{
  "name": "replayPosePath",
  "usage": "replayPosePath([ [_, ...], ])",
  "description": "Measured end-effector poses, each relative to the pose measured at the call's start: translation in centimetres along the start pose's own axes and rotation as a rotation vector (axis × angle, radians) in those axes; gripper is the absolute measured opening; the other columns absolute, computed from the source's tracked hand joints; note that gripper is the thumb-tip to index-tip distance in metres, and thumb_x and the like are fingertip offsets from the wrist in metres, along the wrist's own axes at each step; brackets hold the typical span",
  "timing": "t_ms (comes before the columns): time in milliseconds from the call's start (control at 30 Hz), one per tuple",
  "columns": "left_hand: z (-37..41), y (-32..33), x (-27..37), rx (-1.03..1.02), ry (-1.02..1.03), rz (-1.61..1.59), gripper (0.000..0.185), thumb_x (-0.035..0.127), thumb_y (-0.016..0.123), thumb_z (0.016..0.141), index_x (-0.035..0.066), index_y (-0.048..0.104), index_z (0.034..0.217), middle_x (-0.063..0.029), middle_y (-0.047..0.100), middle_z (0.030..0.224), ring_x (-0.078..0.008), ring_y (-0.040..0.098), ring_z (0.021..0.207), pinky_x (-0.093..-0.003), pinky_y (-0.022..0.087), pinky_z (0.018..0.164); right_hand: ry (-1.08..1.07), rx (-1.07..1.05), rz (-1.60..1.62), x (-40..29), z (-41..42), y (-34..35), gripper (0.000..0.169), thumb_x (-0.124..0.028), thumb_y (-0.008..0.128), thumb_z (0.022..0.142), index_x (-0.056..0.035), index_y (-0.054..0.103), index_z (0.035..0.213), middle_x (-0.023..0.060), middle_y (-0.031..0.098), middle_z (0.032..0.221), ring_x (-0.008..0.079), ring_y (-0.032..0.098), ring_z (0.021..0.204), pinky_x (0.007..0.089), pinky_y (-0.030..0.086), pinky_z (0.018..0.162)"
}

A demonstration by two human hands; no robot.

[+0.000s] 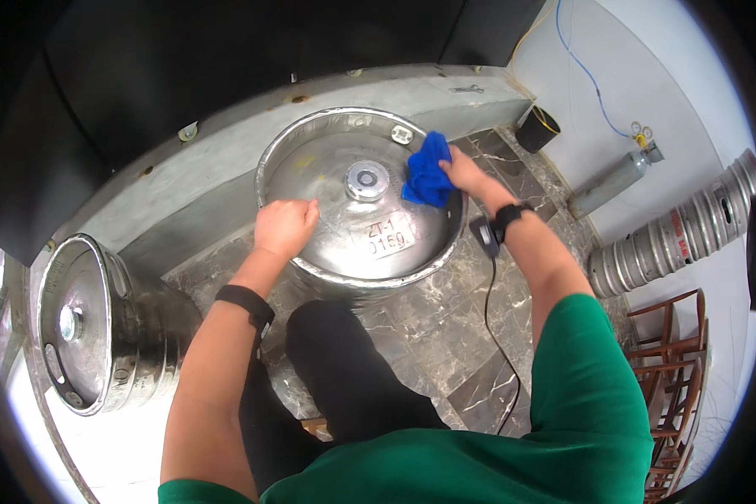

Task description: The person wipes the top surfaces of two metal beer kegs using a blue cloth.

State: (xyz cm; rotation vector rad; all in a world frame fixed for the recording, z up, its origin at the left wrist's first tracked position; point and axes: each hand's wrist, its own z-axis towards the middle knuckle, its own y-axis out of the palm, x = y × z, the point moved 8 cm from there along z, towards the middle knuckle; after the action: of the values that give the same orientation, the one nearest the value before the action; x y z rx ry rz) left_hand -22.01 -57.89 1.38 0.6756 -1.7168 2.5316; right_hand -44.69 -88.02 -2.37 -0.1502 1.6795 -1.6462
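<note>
In front of me stands a stainless steel beer keg (327,246), seen from above, with a round valve fitting (366,181) at the centre of its top. Wet-looking shine and stamped markings show on the dished metal. My left hand (285,228) is closed over the near-left part of the keg's raised rim, its fingers curled inward. Bunched in my right hand (465,171) is a blue cloth (429,173), which lies against the inside of the rim at the right. A handle slot with a pale fitting (402,134) shows in the far rim.
Another steel keg (75,321) stands at left. Stacked kegs (674,227), a grey gas cylinder (611,179) with gauges and wooden chairs (668,372) line the right wall. A black bin (537,129) sits in the corner. A cabled black device (484,236) is near my right wrist.
</note>
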Motion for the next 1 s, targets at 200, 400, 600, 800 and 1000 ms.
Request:
replayPosePath([
  [200, 0.0, 0.4, 0.1, 0.032, 0.021, -0.031, 0.041, 0.033, 0.043, 0.086, 0.007, 0.064, 0.063, -0.0146, 0.061, 0.063, -0.0333, 0.060, 0.063, -0.0434, 0.049, 0.062, 0.246, 0.193, 0.285, -0.4, -15.3, 0.4, 0.064, -0.027, 0.053, 0.086, 0.0092, 0.025, 0.131, 0.0320, 0.045, 0.121, 0.0394, 0.046, 0.115, 0.0385, 0.037, 0.096],
  [400, -0.2, 0.2, 0.1, 0.053, 0.043, -0.064, 0.040, 0.031, 0.046, 0.085, 0.005, 0.061, 0.059, -0.0160, 0.058, 0.062, -0.0345, 0.058, 0.063, -0.0444, 0.047, 0.059, 0.407, 0.279, 0.517, -5.2, -20.5, 1.8, 0.074, -0.027, 0.054, 0.086, 0.0128, 0.014, 0.134, 0.0324, 0.038, 0.129, 0.0380, 0.039, 0.121, 0.0364, 0.033, 0.100],
  [600, -0.2, 0.4, 0.2, 0.065, 0.045, -0.068, 0.040, 0.030, 0.047, 0.085, 0.005, 0.060, 0.057, -0.0160, 0.057, 0.060, -0.0347, 0.057, 0.061, -0.0448, 0.046, 0.058, 0.285, 0.196, 0.120, -0.2, -11.4, -1.3, 0.063, -0.020, 0.060, 0.080, 0.0063, 0.032, 0.129, 0.0293, 0.052, 0.114, 0.0398, 0.051, 0.108, 0.0398, 0.040, 0.093],
  [800, -0.2, 0.5, -0.3, 0.001, 0.034, -0.025, 0.041, 0.033, 0.043, 0.086, 0.008, 0.063, 0.060, -0.0144, 0.059, 0.061, -0.0333, 0.059, 0.062, -0.0439, 0.047, 0.058, -0.025, 0.020, -0.308, -1.7, 1.0, 0.1, 0.042, -0.016, 0.056, 0.082, 0.0023, 0.039, 0.116, 0.0280, 0.057, 0.100, 0.0412, 0.054, 0.096, 0.0472, 0.043, 0.081],
  [1000, 0.2, 0.2, 0.0, -0.004, -0.007, -0.070, 0.040, 0.030, 0.047, 0.085, 0.004, 0.058, 0.057, -0.0159, 0.056, 0.060, -0.0353, 0.056, 0.061, -0.0441, 0.045, 0.057, -0.153, -0.119, -0.306, -3.5, 6.3, 1.1, 0.039, -0.021, 0.056, 0.083, -0.0001, 0.044, 0.114, 0.0259, 0.058, 0.103, 0.0387, 0.055, 0.099, 0.0434, 0.044, 0.085],
])
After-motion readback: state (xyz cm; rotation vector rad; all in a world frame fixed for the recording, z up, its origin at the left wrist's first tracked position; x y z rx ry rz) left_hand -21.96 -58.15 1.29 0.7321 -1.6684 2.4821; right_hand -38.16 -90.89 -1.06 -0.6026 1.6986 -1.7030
